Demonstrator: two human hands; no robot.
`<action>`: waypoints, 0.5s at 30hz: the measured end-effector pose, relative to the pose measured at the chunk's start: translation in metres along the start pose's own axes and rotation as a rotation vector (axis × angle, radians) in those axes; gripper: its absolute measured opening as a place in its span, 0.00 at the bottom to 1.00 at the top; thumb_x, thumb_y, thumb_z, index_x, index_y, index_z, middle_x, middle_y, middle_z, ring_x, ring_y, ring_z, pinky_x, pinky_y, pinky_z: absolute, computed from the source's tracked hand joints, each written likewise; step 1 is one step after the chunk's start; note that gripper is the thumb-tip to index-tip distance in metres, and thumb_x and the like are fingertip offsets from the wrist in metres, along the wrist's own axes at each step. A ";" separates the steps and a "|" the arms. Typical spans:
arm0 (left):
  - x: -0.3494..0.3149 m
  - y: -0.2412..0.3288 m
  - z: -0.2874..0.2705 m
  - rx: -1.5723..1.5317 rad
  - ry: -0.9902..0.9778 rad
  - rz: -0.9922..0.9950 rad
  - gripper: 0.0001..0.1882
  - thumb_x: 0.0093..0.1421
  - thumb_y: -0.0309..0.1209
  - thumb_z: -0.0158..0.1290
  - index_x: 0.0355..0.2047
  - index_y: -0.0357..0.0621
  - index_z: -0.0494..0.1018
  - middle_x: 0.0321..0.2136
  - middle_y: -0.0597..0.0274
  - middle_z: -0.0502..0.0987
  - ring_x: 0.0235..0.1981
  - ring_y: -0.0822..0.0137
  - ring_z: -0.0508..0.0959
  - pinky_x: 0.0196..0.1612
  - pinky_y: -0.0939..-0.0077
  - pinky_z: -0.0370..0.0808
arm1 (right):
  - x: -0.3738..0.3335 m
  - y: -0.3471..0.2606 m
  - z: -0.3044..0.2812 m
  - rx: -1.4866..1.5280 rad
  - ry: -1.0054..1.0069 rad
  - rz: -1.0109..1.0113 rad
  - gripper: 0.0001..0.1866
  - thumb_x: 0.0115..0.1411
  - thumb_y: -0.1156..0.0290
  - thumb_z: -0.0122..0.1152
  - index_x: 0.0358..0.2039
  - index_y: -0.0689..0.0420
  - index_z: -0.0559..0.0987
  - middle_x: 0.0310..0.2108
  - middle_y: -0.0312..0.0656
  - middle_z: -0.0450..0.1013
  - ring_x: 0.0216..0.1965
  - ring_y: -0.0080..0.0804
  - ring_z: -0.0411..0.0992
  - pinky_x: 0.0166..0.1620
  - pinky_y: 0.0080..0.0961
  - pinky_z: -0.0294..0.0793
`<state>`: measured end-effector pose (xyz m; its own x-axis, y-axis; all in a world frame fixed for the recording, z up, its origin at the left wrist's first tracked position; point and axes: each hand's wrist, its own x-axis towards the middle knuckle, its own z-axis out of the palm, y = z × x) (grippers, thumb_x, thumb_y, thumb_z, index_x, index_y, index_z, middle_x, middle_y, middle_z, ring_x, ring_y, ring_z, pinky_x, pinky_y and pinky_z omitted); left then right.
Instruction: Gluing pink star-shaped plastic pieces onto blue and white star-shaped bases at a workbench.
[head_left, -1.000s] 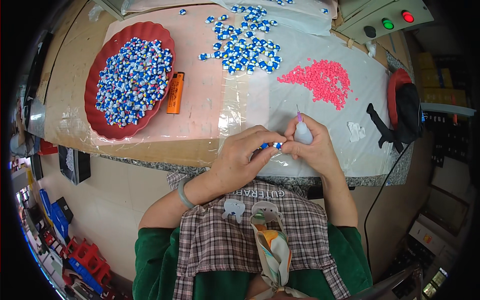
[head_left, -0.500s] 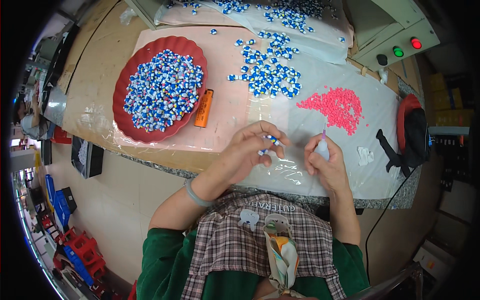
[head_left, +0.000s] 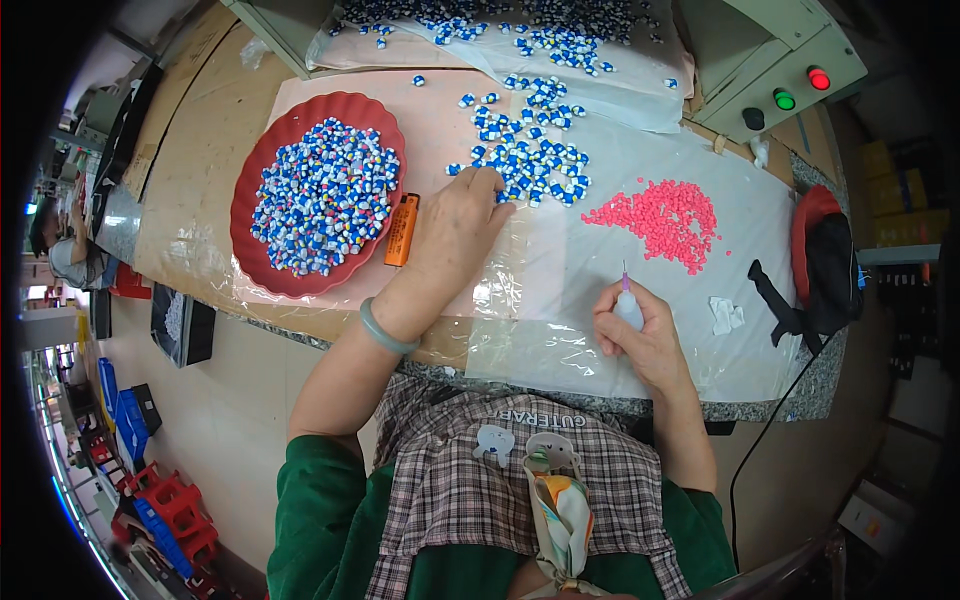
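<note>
My right hand (head_left: 652,342) is closed around a small whitish squeeze bottle (head_left: 629,308) with a thin purple needle tip pointing up, just below a heap of small pink pieces (head_left: 665,225). Reaching across the table, my left hand (head_left: 455,230) has its fingers bent together at the near left edge of a spread of small blue-and-white pieces (head_left: 540,165). Its fingertips are partly hidden, so what lies between them does not show. Left of that hand, a red scalloped bowl (head_left: 243,225) holds many similar pieces. An orange cylinder (head_left: 401,232) lies between bowl and wrist.
At the back stands a pale machine housing (head_left: 790,60) with red and green lights; more blue-and-white pieces (head_left: 560,40) lie on its sheet. A crumpled white scrap (head_left: 726,315) and a black cloth (head_left: 832,275) over a red container lie at right. A black cable (head_left: 770,425) hangs there.
My left hand has moved away from near the bottle, up and left to the blue-and-white pieces; the pieces it held no longer show. My right hand with the bottle has shifted slightly left.
</note>
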<state>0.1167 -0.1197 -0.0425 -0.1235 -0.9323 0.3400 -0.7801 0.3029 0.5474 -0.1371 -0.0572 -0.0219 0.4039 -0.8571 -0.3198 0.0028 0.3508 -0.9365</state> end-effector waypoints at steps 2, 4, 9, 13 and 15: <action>-0.001 -0.001 0.003 0.020 0.003 0.017 0.11 0.53 0.27 0.59 0.35 0.40 0.69 0.29 0.50 0.74 0.31 0.48 0.77 0.32 0.58 0.73 | -0.001 0.000 0.000 0.004 -0.002 -0.002 0.04 0.60 0.75 0.60 0.32 0.59 0.73 0.22 0.32 0.68 0.22 0.15 0.66 0.24 0.14 0.64; -0.003 -0.003 0.001 0.039 0.007 0.027 0.11 0.56 0.28 0.58 0.37 0.37 0.70 0.29 0.50 0.75 0.28 0.51 0.77 0.33 0.59 0.73 | -0.001 0.000 0.000 0.006 -0.012 0.003 0.05 0.60 0.74 0.60 0.32 0.59 0.73 0.21 0.32 0.68 0.22 0.15 0.66 0.24 0.14 0.64; -0.019 0.008 -0.015 -0.837 -0.227 -0.337 0.10 0.64 0.31 0.51 0.41 0.36 0.71 0.28 0.58 0.76 0.22 0.71 0.69 0.25 0.77 0.67 | -0.002 -0.001 0.000 0.044 0.001 -0.020 0.09 0.59 0.73 0.58 0.38 0.58 0.70 0.25 0.35 0.68 0.21 0.17 0.66 0.23 0.14 0.61; -0.036 0.026 -0.021 -1.604 -0.349 -0.662 0.10 0.67 0.30 0.47 0.45 0.38 0.72 0.30 0.59 0.77 0.20 0.81 0.63 0.22 0.90 0.56 | 0.001 -0.001 0.000 0.293 -0.018 -0.103 0.14 0.59 0.67 0.57 0.43 0.57 0.68 0.32 0.39 0.68 0.22 0.19 0.65 0.22 0.13 0.57; -0.040 0.033 -0.021 -1.633 -0.366 -0.706 0.11 0.66 0.30 0.47 0.45 0.38 0.71 0.29 0.58 0.76 0.20 0.81 0.62 0.21 0.89 0.57 | 0.002 -0.001 -0.002 0.296 0.010 -0.135 0.14 0.59 0.66 0.57 0.42 0.57 0.68 0.35 0.40 0.68 0.22 0.20 0.65 0.22 0.14 0.57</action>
<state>0.1087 -0.0681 -0.0225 -0.3616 -0.8808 -0.3057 0.5512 -0.4664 0.6918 -0.1379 -0.0598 -0.0222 0.3725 -0.9065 -0.1987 0.3221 0.3271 -0.8884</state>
